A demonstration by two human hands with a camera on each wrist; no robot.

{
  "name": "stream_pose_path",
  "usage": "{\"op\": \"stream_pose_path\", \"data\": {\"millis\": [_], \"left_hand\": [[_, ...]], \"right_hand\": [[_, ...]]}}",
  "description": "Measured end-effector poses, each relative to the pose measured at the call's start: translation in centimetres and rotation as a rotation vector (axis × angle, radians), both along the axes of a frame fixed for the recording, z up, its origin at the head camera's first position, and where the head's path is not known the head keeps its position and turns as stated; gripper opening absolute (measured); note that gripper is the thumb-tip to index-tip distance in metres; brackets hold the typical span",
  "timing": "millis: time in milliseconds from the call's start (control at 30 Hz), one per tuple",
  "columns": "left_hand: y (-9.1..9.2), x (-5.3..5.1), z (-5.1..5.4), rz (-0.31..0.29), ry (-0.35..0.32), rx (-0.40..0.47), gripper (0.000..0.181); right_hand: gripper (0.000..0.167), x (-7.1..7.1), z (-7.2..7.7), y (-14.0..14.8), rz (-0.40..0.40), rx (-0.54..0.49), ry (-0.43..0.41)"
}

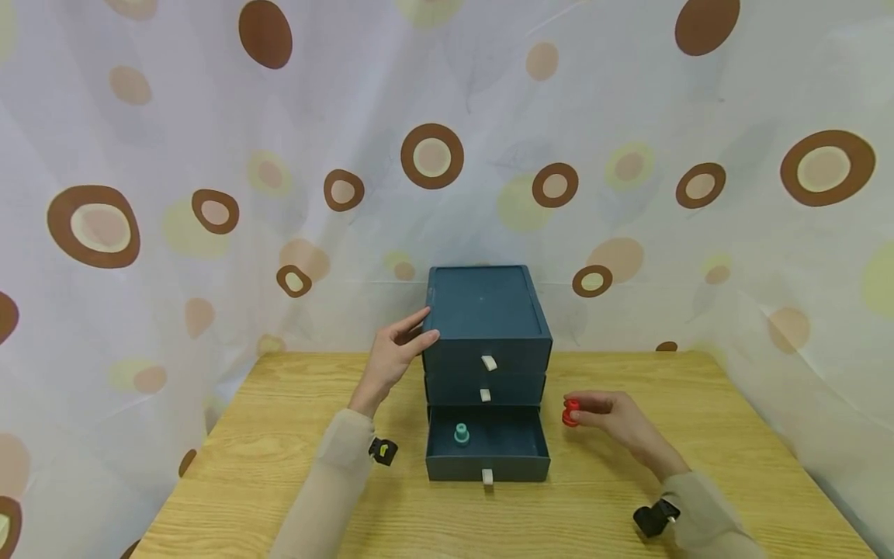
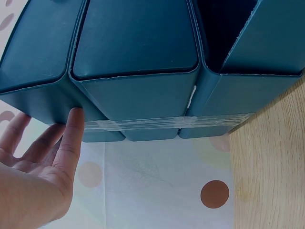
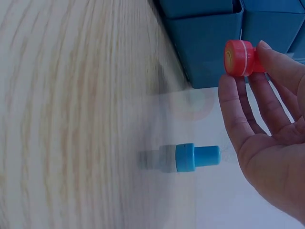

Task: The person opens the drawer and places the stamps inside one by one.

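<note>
A dark blue desktop drawer unit (image 1: 489,307) stands on the table, its bottom drawer (image 1: 454,469) pulled out and the upper two closed. Inside that drawer a teal stamp (image 1: 462,435) stands upright toward the left. My left hand (image 1: 393,355) rests against the unit's upper left side, fingers and thumb fairly straight. To the right of the drawer, my right hand (image 1: 621,423) pinches a small red stamp (image 3: 239,58) between thumb and fingers, above the tabletop. Its round yellowish face shows in the right wrist view. A blue stamp (image 3: 198,157) stands on the table close to the right hand.
White pull tabs (image 1: 488,477) stick out from the drawer fronts. Clear tape (image 2: 162,124) wraps the unit's side. Behind the wooden table (image 1: 293,419) hangs a patterned curtain (image 1: 489,93) with brown circles.
</note>
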State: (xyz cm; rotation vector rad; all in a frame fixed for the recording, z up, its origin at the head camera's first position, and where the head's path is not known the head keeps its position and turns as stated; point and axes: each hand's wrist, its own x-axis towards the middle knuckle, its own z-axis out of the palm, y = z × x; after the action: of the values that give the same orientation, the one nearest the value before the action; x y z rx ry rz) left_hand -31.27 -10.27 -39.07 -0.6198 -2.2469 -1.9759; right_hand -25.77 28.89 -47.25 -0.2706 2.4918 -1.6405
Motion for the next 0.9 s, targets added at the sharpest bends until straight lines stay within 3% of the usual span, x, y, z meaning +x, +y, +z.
{"op": "stream_pose_path", "data": {"millis": [533,733,900], "left_hand": [[0.0,0.2,0.6,-0.022,-0.020,-0.004,0.054],[0.0,1.9,2.5,-0.038,-0.028,-0.027,0.056],[0.1,1.9,2.3,-0.033,-0.019,-0.029,0.056]], "right_hand": [[0.052,0.2,1.3,-2.1,0.030,-0.028,0.000],[0.049,0.1,1.6,-3.0,0.050,-0.025,0.001],[0.046,0.1,1.6,-3.6,0.071,-0.036,-0.005]]}}
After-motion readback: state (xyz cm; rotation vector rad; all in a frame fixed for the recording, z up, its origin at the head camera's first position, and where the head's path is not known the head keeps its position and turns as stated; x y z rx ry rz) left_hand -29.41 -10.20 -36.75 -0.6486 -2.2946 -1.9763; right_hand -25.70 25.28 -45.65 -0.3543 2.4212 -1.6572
